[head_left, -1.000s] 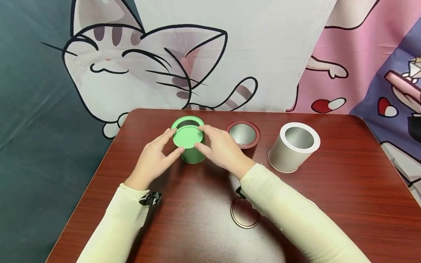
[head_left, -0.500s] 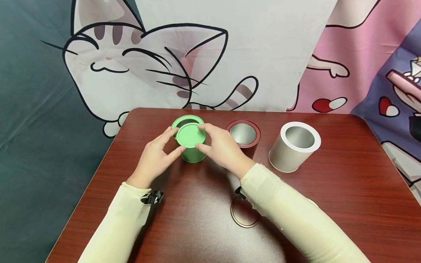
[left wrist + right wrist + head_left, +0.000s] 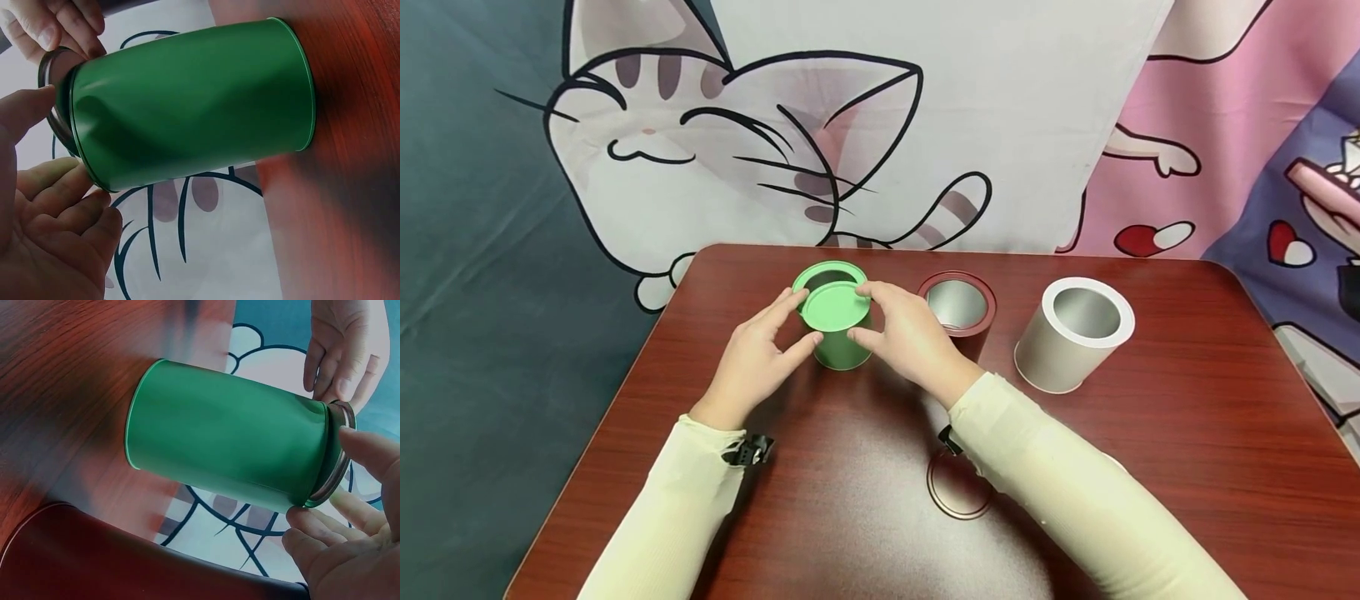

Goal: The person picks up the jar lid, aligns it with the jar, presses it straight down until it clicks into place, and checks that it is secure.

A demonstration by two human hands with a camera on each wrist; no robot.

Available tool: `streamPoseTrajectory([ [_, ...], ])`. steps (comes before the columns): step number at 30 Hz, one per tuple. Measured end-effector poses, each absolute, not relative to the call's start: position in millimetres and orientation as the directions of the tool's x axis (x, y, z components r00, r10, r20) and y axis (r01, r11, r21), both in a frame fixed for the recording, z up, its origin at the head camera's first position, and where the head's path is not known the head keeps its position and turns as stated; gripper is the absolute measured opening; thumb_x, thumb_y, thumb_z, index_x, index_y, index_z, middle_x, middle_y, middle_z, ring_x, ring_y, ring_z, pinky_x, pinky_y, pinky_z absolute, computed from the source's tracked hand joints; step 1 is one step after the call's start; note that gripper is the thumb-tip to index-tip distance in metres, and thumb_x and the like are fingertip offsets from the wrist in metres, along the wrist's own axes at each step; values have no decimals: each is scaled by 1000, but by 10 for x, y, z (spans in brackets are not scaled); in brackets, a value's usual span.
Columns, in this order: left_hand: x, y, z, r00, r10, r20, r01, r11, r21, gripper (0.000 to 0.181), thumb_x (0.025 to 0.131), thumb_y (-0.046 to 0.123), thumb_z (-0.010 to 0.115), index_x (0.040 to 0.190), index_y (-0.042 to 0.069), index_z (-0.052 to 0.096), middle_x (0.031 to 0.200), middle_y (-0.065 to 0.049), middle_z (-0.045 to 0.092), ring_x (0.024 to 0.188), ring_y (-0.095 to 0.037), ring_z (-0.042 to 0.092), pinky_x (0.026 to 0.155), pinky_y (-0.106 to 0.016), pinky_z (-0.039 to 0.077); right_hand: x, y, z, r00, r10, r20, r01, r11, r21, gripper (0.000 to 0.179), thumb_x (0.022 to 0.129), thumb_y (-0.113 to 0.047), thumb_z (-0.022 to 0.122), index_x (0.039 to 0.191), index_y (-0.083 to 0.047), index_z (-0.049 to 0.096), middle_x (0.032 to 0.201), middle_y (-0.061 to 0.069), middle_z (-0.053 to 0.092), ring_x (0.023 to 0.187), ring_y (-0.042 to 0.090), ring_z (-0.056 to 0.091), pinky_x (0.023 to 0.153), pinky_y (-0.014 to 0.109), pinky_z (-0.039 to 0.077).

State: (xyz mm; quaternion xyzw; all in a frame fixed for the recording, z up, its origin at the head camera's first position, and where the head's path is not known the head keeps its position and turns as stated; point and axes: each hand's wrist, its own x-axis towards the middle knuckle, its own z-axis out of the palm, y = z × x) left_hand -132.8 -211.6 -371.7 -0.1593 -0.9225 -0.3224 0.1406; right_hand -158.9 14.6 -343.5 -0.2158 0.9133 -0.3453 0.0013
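In the head view a green can [image 3: 842,348] stands upright at the back left of the table, its opening partly covered by a green lid [image 3: 836,307]. The lid sits off-centre toward the near side, leaving a dark crescent of the opening at the back. My left hand [image 3: 751,360] holds the lid's left edge between thumb and fingers; my right hand [image 3: 917,343] holds the right edge likewise. Both wrist views show a gap between the tilted lid [image 3: 57,94] and the can's rim, with the thumbs on the lid and fingertips near the rim.
Right of the green can stands an open dark red can [image 3: 957,308], partly behind my right hand. Farther right is an open white can [image 3: 1071,337]. A dark red lid [image 3: 958,492] lies on the table [image 3: 850,517] near my right forearm, which hides part of another pale rim.
The green lid has shifted slightly to the right over the can's opening, with both hands staying at its edges. The cans have stayed in place.
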Motion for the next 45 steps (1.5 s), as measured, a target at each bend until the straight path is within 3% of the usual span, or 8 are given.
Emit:
streamPoseTrajectory([
  [7,-1325,-2104,-3688,-920,195,340,363,751,552,62,89,29,77,143,8,55,145,-21,52,137,-31,49,105,-55,44,-1589,156,-3436,-915,-376,148,-379,670,-638,60,88,-35,78,138,-8,58,135,5,63,127,22,57,107,39,45],
  [45,-1323,-2062,-3675,-921,170,349,355,736,577,64,88,27,79,142,3,55,143,-16,56,137,-28,49,107,-52,44,-1558,116,-3468,-923,-339,181,-368,645,-670,54,89,-35,77,132,-9,61,129,4,65,124,20,59,105,38,46],
])
